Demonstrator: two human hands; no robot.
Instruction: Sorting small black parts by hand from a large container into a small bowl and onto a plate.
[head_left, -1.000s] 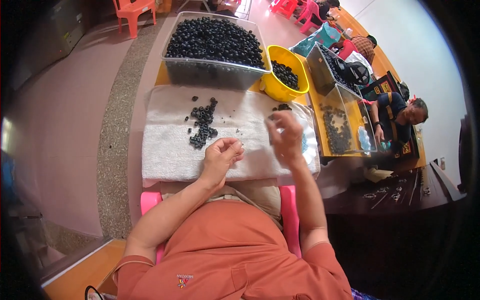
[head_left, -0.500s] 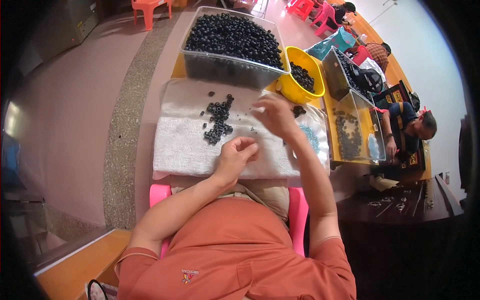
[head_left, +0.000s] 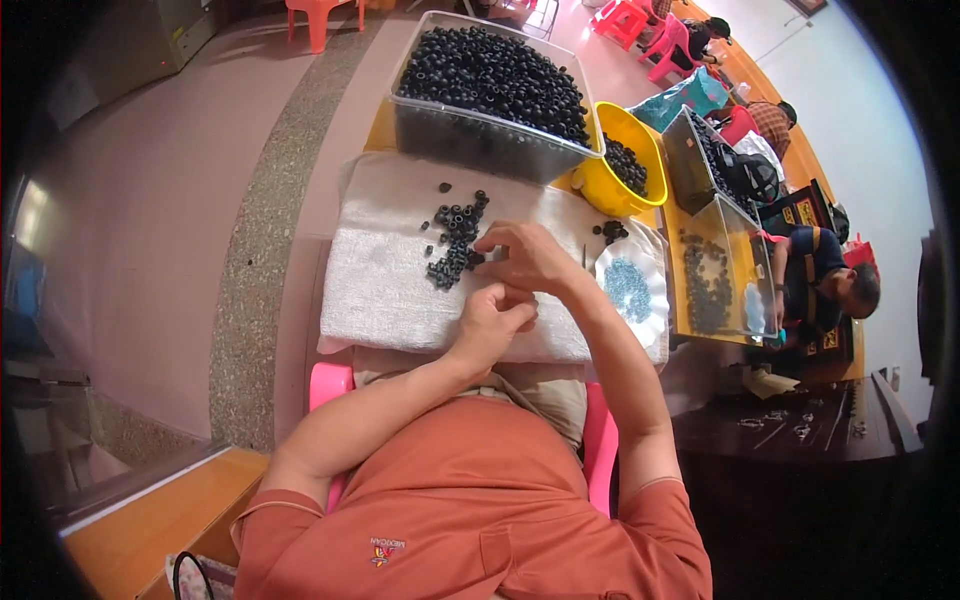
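A loose pile of small black ring-shaped pieces (head_left: 462,230) lies on the white cloth (head_left: 375,290) in front of me. Over the pile's right edge, my right hand (head_left: 525,258) bends its fingers around a small black piece at the fingertips. Just below it, nearer my body, my left hand (head_left: 492,325) is closed with thumb and fingers together; whatever is between them is hidden. To the right sits a white scalloped plate (head_left: 655,312) bearing tiny bluish pieces (head_left: 627,290). A small cluster of black pieces (head_left: 610,232) lies beyond the plate.
A large clear bin (head_left: 490,140) full of black pieces stands behind the cloth. Beside it is a yellow basin (head_left: 620,200) with more. Further right are clear bins (head_left: 735,270) and a seated person (head_left: 815,275). A pink chair (head_left: 600,440) surrounds me.
My right hand has swung left and down from the cloth's right side to the pile. My left hand stays closed, in nearly the same place. The whole view has shifted slightly.
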